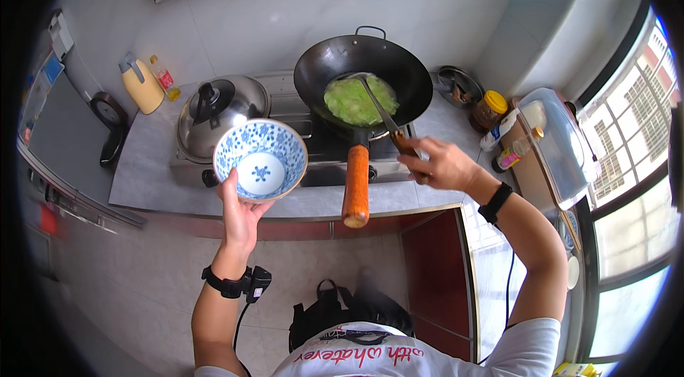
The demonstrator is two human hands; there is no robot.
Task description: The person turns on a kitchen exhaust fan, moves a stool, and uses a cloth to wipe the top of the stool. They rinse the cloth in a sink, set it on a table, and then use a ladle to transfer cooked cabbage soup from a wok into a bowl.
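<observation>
My left hand (240, 217) holds an empty blue-and-white patterned bowl (261, 160) by its near side, thumb over the rim, in front of a steel lidded pot. My right hand (443, 163) grips the wooden handle of a metal ladle or spatula (380, 107), whose far end lies in the wok. The black wok (411, 78) stands on the gas stove (326, 174) and holds chopped green vegetables in liquid (358, 102). Its orange wooden handle (356, 185) points toward me, between my two hands.
The pot with a domed lid (235, 96) covers the left burner. Behind it on the left are a yellow jug (143, 86) and a small bottle (164, 78). On the right stand a yellow-lidded jar (489, 110), a sauce bottle (515, 152) and a lidded plastic box (561, 147).
</observation>
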